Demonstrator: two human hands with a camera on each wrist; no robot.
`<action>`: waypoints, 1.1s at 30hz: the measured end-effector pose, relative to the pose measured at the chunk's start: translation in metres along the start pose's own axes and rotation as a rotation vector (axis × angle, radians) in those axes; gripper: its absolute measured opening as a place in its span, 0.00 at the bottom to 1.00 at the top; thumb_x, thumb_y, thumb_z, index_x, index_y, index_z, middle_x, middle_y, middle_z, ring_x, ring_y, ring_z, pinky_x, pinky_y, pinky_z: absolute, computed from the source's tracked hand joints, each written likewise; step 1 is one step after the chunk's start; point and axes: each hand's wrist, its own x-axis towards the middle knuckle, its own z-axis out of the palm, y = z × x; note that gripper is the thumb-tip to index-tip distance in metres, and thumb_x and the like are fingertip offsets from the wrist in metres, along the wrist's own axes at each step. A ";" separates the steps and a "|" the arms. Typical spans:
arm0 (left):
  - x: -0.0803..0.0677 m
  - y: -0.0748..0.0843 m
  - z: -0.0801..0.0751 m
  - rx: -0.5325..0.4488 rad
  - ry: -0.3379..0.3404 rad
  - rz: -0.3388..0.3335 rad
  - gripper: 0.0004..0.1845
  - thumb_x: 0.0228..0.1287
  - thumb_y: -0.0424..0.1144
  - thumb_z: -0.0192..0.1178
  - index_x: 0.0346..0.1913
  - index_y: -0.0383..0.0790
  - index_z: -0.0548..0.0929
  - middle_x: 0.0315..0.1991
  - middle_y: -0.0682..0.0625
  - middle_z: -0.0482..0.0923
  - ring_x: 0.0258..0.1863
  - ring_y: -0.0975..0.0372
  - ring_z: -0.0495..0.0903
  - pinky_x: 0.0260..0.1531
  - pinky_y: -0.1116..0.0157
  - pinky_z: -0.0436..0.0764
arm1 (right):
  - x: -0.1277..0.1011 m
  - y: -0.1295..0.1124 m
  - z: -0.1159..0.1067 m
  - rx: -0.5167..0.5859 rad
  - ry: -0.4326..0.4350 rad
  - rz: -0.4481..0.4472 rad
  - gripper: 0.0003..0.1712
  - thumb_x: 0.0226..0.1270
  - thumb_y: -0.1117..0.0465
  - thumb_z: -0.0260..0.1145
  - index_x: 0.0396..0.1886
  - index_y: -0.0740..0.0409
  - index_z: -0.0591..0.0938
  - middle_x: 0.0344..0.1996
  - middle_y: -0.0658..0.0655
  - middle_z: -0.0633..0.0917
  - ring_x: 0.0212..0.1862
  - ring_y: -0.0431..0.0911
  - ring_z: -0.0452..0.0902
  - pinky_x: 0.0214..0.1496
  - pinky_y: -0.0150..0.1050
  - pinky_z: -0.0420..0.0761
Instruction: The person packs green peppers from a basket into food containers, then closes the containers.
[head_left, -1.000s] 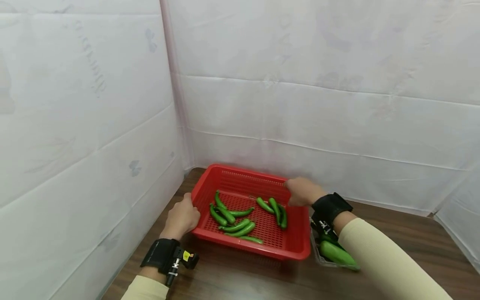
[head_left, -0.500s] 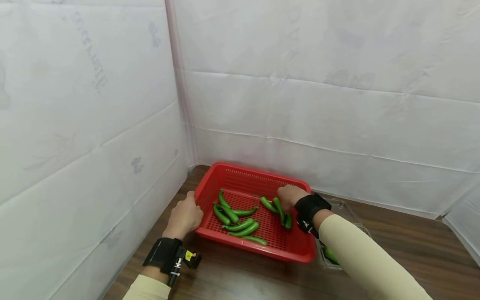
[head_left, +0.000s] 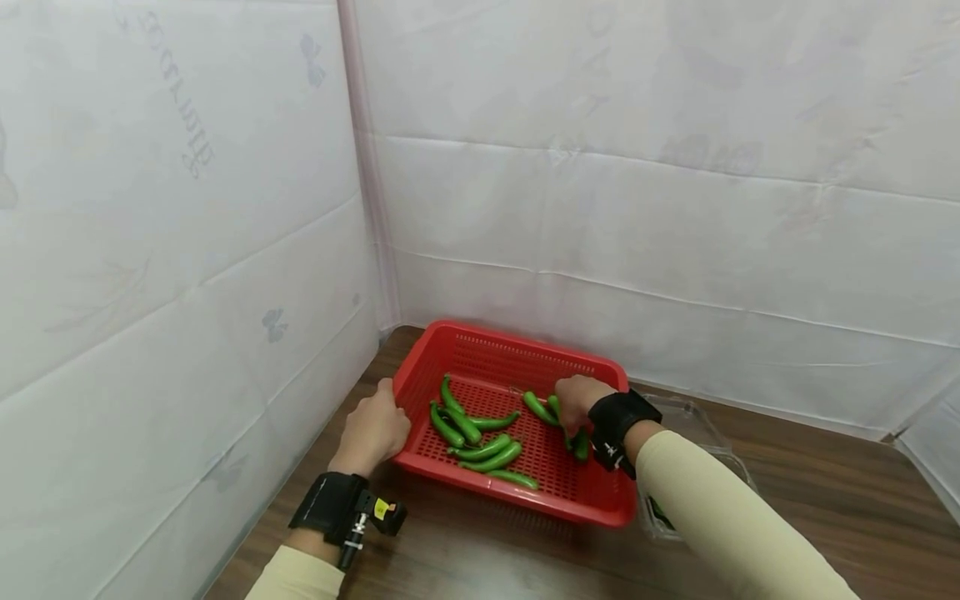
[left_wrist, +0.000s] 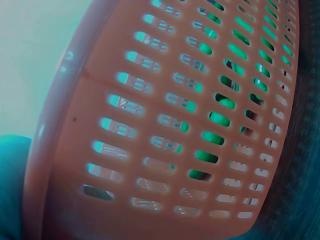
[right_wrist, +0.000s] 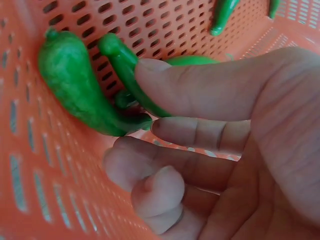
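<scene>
Right hand [head_left: 576, 402] dropped from basket's far rim into basket [head_left: 600, 507], now at lower centre of head view. Fingers [right_wrist: 200, 90] curl round pepper [right_wrist: 127, 67] on mesh floor, thumb over it; second pepper [right_wrist: 75, 90] just left, touching. Left hand [head_left: 372, 432] grips basket's left rim, unmoved.

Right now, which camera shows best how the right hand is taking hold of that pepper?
The right wrist view: the right hand pinches a green pepper close up. The head view shows only the hand's back; the left wrist view shows basket wall alone.
</scene>
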 end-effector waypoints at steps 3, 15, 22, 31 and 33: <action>-0.001 0.001 0.001 -0.001 -0.003 0.002 0.28 0.75 0.35 0.52 0.73 0.28 0.62 0.44 0.33 0.84 0.32 0.53 0.81 0.30 0.58 0.78 | -0.002 -0.001 0.000 0.022 0.000 -0.002 0.12 0.58 0.66 0.79 0.34 0.55 0.82 0.30 0.54 0.81 0.30 0.47 0.74 0.32 0.39 0.73; -0.003 0.003 -0.001 0.006 -0.001 0.002 0.28 0.74 0.35 0.52 0.72 0.28 0.62 0.44 0.32 0.84 0.33 0.52 0.82 0.31 0.57 0.79 | -0.005 -0.029 -0.002 -0.040 0.066 -0.299 0.10 0.60 0.64 0.78 0.40 0.59 0.87 0.28 0.51 0.80 0.31 0.44 0.72 0.35 0.40 0.73; -0.003 0.003 0.000 0.007 -0.005 -0.008 0.29 0.75 0.35 0.52 0.73 0.28 0.62 0.45 0.32 0.84 0.33 0.52 0.82 0.31 0.57 0.79 | -0.004 -0.060 0.011 -0.119 0.013 -0.541 0.17 0.57 0.59 0.82 0.47 0.51 0.89 0.41 0.48 0.90 0.39 0.39 0.81 0.46 0.37 0.83; -0.005 0.005 0.003 0.003 -0.008 -0.015 0.28 0.74 0.35 0.53 0.73 0.28 0.63 0.45 0.32 0.84 0.33 0.52 0.82 0.31 0.58 0.78 | -0.005 -0.078 0.035 -0.323 0.054 -0.677 0.16 0.59 0.67 0.77 0.44 0.46 0.88 0.33 0.43 0.84 0.33 0.35 0.73 0.37 0.31 0.75; -0.005 0.006 0.003 0.004 -0.008 -0.011 0.28 0.74 0.35 0.53 0.73 0.28 0.63 0.45 0.32 0.84 0.33 0.52 0.82 0.31 0.58 0.79 | -0.006 -0.078 0.038 -0.373 0.073 -0.696 0.17 0.58 0.69 0.75 0.42 0.44 0.87 0.31 0.42 0.82 0.31 0.36 0.71 0.36 0.31 0.75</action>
